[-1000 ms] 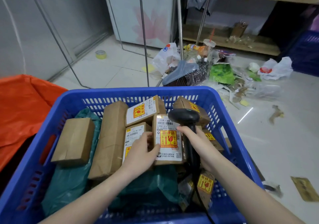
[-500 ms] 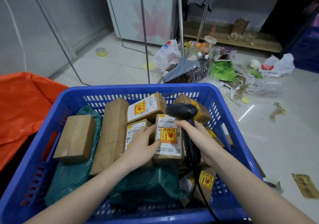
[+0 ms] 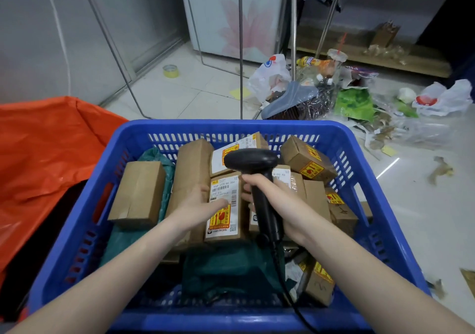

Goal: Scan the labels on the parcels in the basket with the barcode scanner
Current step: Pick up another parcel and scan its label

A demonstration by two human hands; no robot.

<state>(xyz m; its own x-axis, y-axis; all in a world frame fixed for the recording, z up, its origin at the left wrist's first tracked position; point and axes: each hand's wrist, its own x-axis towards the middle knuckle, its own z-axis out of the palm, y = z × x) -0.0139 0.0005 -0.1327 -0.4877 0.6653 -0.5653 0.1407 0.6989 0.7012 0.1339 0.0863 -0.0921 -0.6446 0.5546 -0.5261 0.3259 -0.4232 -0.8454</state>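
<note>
raised since a second ago, scanner [image 3: 253, 169] gripped in right hand [image 3: 276, 205] hovers over parcel [image 3: 225, 207]; left hand [image 3: 199, 206] clasps it, label ready for scanning.

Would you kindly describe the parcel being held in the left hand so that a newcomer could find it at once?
Start at the blue basket on the floor and look to its middle, beside the black barcode scanner gripped in the right hand. The parcel is the small brown box that the left hand holds from the side. Unlike the plain box at the left, it shows a white barcode label above a yellow-and-red sticker.
</note>
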